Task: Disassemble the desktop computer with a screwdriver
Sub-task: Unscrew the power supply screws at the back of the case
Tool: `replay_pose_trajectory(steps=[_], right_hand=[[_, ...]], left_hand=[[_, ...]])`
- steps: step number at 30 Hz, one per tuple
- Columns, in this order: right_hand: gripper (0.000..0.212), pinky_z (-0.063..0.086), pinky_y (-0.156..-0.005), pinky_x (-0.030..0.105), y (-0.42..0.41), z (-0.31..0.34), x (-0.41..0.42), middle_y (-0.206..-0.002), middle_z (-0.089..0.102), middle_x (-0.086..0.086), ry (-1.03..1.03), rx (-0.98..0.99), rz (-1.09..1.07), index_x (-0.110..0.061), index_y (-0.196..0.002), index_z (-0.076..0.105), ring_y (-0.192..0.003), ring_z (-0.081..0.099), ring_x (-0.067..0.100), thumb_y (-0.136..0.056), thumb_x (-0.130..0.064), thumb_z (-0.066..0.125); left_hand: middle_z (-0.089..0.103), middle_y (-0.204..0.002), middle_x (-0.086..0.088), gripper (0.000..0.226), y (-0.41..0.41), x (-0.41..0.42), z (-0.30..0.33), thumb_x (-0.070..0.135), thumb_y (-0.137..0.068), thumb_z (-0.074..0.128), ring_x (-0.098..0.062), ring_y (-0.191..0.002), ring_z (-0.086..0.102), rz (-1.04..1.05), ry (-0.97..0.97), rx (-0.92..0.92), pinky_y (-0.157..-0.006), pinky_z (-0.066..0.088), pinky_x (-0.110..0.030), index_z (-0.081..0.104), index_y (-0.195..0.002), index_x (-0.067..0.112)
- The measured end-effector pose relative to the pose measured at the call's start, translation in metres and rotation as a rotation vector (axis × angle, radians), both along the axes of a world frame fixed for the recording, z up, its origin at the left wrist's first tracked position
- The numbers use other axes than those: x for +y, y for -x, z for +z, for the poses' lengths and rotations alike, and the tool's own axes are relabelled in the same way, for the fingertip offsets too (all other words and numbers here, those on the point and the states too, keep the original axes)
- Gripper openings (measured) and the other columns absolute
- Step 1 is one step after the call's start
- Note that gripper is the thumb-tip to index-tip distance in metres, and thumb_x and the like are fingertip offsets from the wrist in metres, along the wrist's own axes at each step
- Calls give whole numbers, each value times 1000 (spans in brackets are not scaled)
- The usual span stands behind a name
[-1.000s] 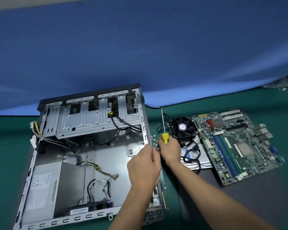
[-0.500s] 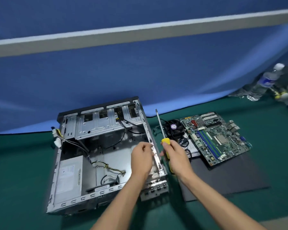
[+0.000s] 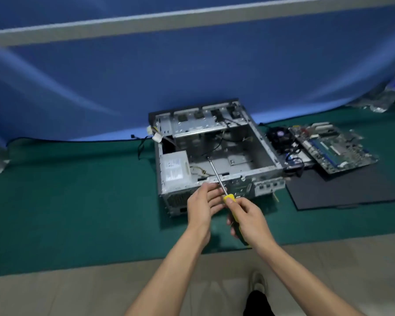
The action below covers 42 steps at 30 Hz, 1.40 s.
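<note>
Open computer case (image 3: pixel 217 153) sat on green mat (image 3: pixel 78 201), PSU (image 3: pixel 175 171) inside at left; right hand (image 3: pixel 249 218) gripped yellow-handled screwdriver (image 3: pixel 224 192), fingers curled round handle, shaft angled up over case's near wall; left hand (image 3: pixel 203 205) beside shaft, fingers relaxed, holding nothing; motherboard (image 3: pixel 335 147) w/ fan (image 3: pixel 279 136) lay right of case.

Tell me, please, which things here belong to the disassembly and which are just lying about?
In use: computer case, screwdriver gripped by the right hand, left hand, power supply.
Lying about: motherboard, cooler fan, black panel.
</note>
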State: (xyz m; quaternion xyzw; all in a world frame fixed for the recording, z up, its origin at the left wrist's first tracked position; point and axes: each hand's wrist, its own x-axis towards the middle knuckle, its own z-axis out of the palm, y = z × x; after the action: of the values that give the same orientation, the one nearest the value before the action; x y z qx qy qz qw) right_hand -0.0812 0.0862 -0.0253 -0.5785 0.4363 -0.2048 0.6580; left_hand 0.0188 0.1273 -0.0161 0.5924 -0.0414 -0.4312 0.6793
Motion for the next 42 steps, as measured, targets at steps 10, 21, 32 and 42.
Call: replay_pose_trajectory(steps=[10, 21, 32, 42], right_hand=[[27, 31, -37, 20, 7, -64, 76, -50, 55, 1, -157, 90, 18, -10, -75, 54, -34, 44, 13, -96, -26, 51], [45, 30, -39, 18, -2, -111, 83, -51, 54, 2, -462, 224, -3, -12, -69, 55, -36, 48, 16, -92, -50, 49], [51, 30, -42, 20, -6, -139, 71, -48, 51, 0, -618, 240, -73, -12, -66, 57, -35, 43, 14, -89, -56, 49], [53, 32, -40, 20, -23, -148, 68, -51, 54, 1, -530, 363, -93, -13, -64, 58, -38, 45, 18, -89, -59, 47]], left_hand=[[72, -77, -8, 21, 1, 50, -49, 19, -100, 41, -20, -61, 68, -49, -113, 118, -58, 53, -30, 56, -106, 6], [67, -95, -10, 47, -16, 32, -95, 0, -97, 37, -22, -53, 67, -162, -462, -50, -43, 52, -29, 29, -141, 13], [67, -88, -11, 50, -25, 7, -125, -8, -94, 36, -24, -59, 67, -211, -594, 18, -46, 55, -32, 27, -140, 9], [62, -78, -17, 22, -39, 0, -135, -6, -96, 31, -22, -45, 64, -252, -612, 17, -42, 54, -31, 36, -115, 4]])
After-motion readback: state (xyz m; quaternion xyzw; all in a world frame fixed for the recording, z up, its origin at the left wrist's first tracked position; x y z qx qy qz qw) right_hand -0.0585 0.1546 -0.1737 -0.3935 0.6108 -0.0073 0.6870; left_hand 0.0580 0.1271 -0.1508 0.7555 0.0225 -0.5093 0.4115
